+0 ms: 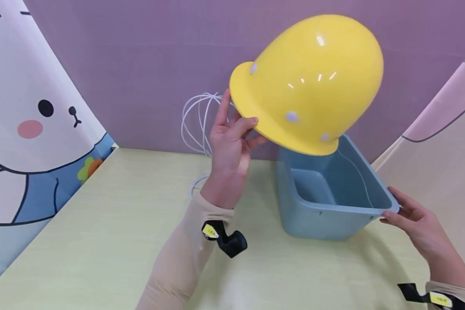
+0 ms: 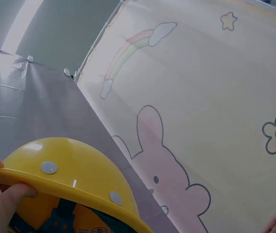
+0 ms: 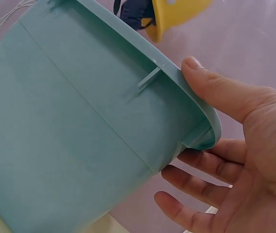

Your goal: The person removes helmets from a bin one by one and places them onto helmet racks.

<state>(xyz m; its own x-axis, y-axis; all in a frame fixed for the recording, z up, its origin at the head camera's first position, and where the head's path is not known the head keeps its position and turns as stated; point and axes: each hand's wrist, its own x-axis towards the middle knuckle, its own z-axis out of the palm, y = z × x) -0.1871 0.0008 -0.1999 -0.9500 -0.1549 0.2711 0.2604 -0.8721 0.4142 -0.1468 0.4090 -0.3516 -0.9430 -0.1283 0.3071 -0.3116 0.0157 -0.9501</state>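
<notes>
A yellow hard hat point(image 1: 314, 82) with pale round studs is held up in the air by my left hand point(image 1: 232, 146), whose thumb and fingers pinch its brim. Dark straps of the inner harness point(image 2: 62, 213) show under the brim in the left wrist view. Below and partly behind the hat, a blue-green plastic bin point(image 1: 314, 219) stands on the table, its visible inside bare. At the bin's near right corner, my right hand point(image 1: 414, 219) grips the rim, thumb on top and fingers below the edge.
A coil of white cable point(image 1: 201, 120) hangs against the purple backdrop point(image 1: 147, 77) behind my left hand. The pale yellow table point(image 1: 100, 232) reaches to that backdrop. Cartoon-printed curtains point(image 1: 31, 107) border the table on both sides.
</notes>
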